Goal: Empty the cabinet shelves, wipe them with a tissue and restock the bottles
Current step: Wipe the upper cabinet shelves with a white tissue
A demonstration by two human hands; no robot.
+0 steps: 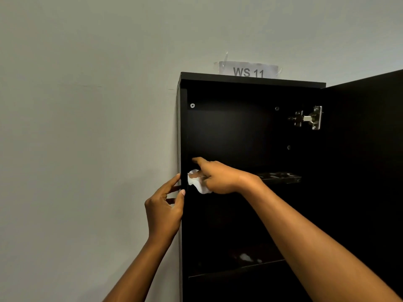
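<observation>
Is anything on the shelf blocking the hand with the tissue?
Nothing visible does. The right hand holds the crumpled white tissue at the left end of the dark upper shelf; no bottles show there.

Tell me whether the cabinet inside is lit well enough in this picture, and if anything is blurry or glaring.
Head view: the cabinet inside is nearly black, shelf edges hard to separate; the tissue in the right hand is washed out white; pale glare patches sit on the upper shelf and lower shelf; the wall label reads soft.
</observation>
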